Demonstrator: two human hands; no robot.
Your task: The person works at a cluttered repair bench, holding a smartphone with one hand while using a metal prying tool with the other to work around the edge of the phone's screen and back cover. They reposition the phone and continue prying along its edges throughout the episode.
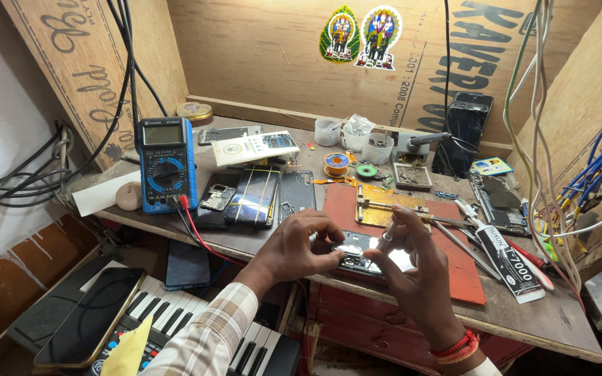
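While pinned low and centre on the bench (524,317): opened phone (357,252), likely light and fragile, steadied at its edges by left hand (301,247); right hand (412,268) pinching thin tool (387,237).

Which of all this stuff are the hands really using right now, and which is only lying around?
In use:
left hand
right hand, holding a thin tool
opened phone
red mat

Lying about:
blue meter
glue tube
solder spool
phone bound with rubber bands
keyboard
dark phone lying on it
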